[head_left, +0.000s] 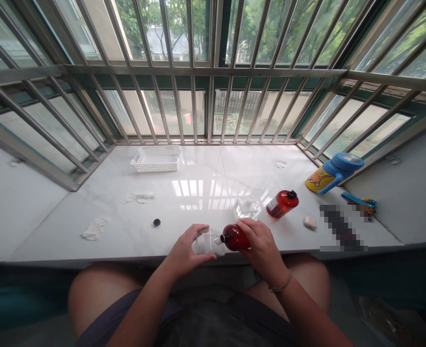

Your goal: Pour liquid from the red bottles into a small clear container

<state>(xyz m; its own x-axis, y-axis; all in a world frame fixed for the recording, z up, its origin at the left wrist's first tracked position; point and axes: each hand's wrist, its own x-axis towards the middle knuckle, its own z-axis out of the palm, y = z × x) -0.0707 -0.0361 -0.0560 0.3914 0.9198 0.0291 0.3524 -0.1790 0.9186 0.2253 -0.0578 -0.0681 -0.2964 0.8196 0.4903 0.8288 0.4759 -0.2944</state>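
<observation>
Near the sill's front edge, my left hand (pixel 187 246) is wrapped round a clear, see-through container (pixel 204 242). My right hand (pixel 259 243) grips a dark red bottle (pixel 234 237), tilted onto its side with its uncapped neck pointing left at the container's mouth. Whether liquid is flowing between them I cannot tell. A small black cap (pixel 157 222) lies on the white surface to the left. Just beyond my right hand sits a clear square dish or box (pixel 247 208). Farther right is a second red bottle (pixel 282 204) with a black cap and a white label.
A white perforated basket (pixel 157 165) stands at the back left of the white sill (pixel 198 173). Crumpled white tissues (pixel 94 229) lie at left. On the right are a blue and yellow cup (pixel 330 174), a pinkish block (pixel 309 222) and a blue-orange item (pixel 361 202). Metal bars (pixel 209 72) line the window.
</observation>
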